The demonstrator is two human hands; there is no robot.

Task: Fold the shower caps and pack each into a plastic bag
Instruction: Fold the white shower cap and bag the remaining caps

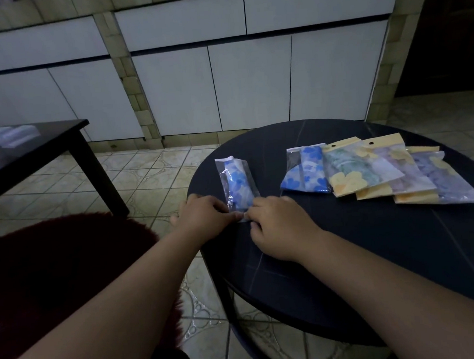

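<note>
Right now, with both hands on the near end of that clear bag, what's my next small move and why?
Probably fold and press the flap shut: both the left hand and right hand pinch the open near end of the clear plastic bag, the blue flowered cap already inside.

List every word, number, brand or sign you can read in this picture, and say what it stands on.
None can be read.
Packed bags on the round table: yellow header cards, only flower patterns showing, no lettering.
Bag pinched by the left hand and right hand: no print visible.
</note>
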